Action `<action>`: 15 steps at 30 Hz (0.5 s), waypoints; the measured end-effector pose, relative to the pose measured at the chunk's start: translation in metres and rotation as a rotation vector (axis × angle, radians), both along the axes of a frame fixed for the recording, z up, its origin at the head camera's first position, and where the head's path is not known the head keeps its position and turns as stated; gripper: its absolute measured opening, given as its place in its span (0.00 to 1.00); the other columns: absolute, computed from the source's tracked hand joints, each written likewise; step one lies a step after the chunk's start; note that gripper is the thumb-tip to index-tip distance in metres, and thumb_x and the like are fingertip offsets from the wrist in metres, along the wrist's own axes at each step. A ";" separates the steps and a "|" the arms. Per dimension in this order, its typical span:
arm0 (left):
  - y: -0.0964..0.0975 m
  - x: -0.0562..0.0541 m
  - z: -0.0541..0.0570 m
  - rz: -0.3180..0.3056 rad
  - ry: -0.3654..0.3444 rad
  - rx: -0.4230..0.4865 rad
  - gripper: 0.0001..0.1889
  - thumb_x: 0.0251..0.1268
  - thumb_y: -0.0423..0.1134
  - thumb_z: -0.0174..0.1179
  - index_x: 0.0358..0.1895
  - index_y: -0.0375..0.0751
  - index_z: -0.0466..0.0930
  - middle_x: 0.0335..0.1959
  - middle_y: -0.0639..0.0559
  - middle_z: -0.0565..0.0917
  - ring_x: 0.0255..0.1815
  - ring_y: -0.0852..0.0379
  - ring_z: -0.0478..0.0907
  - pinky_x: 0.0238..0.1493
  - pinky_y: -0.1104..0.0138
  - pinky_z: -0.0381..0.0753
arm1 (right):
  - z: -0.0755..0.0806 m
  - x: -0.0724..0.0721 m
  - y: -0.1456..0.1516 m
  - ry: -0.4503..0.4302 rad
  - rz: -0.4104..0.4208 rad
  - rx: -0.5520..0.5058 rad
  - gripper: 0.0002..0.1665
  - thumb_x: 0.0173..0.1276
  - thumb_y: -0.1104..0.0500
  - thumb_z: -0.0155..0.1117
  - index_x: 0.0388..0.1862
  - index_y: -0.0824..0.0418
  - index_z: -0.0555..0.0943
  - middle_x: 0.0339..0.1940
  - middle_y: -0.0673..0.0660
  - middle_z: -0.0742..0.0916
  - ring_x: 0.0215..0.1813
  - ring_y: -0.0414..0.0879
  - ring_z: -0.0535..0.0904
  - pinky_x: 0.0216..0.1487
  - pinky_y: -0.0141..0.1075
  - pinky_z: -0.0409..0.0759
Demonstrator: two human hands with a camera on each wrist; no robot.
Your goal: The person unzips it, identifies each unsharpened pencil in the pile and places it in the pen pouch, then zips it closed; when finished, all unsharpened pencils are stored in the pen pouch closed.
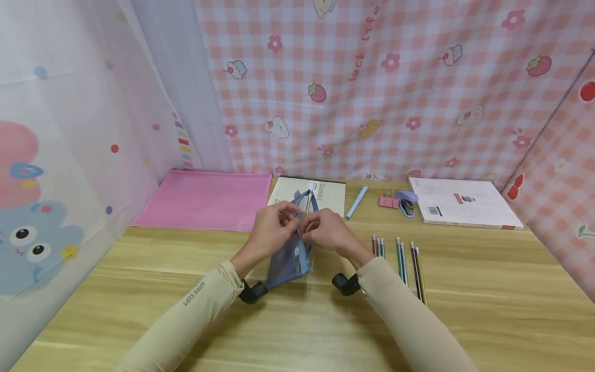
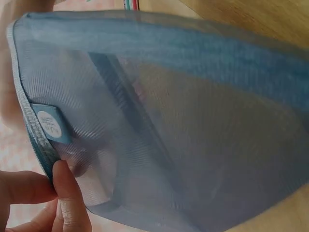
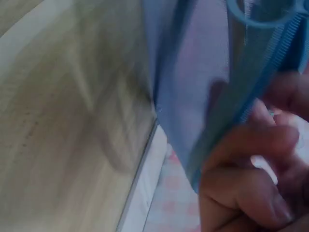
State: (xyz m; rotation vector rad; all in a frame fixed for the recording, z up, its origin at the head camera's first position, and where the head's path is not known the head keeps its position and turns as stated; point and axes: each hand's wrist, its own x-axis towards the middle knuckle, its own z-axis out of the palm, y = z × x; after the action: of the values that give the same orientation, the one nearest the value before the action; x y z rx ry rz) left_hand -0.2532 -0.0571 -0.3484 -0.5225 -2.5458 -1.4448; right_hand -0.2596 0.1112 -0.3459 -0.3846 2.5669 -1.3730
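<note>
A blue mesh zipper pouch (image 1: pixel 284 266) is held up above the table in front of me, tilted, with a small round white label (image 2: pixel 49 124) near its zipper edge. My left hand (image 1: pixel 273 230) pinches that zippered edge between thumb and fingers. On the other side, my right hand (image 1: pixel 329 231) has its fingers curled at the pouch's zipper band (image 3: pixel 241 106), gripping the edge. Between the hands, a thin yellowish stick (image 1: pixel 308 201) shows at the pouch's upper end. A light blue ring (image 3: pixel 263 21) hangs by the zipper in the right wrist view.
Several pencils (image 1: pixel 402 261) lie right of my right hand. Behind are a pink folder (image 1: pixel 209 199), a notebook (image 1: pixel 332 196), a light blue pen (image 1: pixel 357 202), pink binder clips (image 1: pixel 388 202), a lavender stapler (image 1: pixel 407 196) and a flat white pack (image 1: pixel 469 206). Patterned curtains surround the table.
</note>
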 end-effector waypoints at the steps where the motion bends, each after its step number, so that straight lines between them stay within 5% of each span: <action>1: 0.000 0.000 0.000 0.004 0.002 -0.002 0.11 0.60 0.26 0.58 0.45 0.34 0.85 0.30 0.42 0.86 0.24 0.60 0.80 0.23 0.72 0.83 | 0.001 0.001 0.000 0.004 0.029 0.016 0.07 0.60 0.67 0.64 0.35 0.61 0.87 0.31 0.57 0.90 0.21 0.42 0.75 0.22 0.30 0.72; 8: -0.002 0.000 -0.002 0.001 -0.001 0.014 0.12 0.60 0.25 0.58 0.45 0.32 0.84 0.30 0.41 0.85 0.23 0.59 0.81 0.24 0.72 0.84 | 0.008 0.008 0.011 0.041 0.093 0.004 0.08 0.68 0.65 0.63 0.41 0.62 0.88 0.40 0.59 0.91 0.24 0.46 0.77 0.23 0.33 0.77; 15: -0.001 0.001 -0.002 0.000 -0.015 0.017 0.11 0.61 0.26 0.59 0.45 0.35 0.85 0.31 0.42 0.86 0.24 0.60 0.81 0.25 0.71 0.86 | 0.013 0.017 0.051 0.154 0.088 0.047 0.06 0.69 0.62 0.65 0.41 0.62 0.86 0.36 0.59 0.89 0.26 0.43 0.78 0.25 0.38 0.81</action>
State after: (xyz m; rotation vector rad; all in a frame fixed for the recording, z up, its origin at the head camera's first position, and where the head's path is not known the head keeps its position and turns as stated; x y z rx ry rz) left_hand -0.2518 -0.0585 -0.3500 -0.5107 -2.5423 -1.4752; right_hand -0.2424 0.1622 -0.3329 -0.6096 2.6636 -1.2972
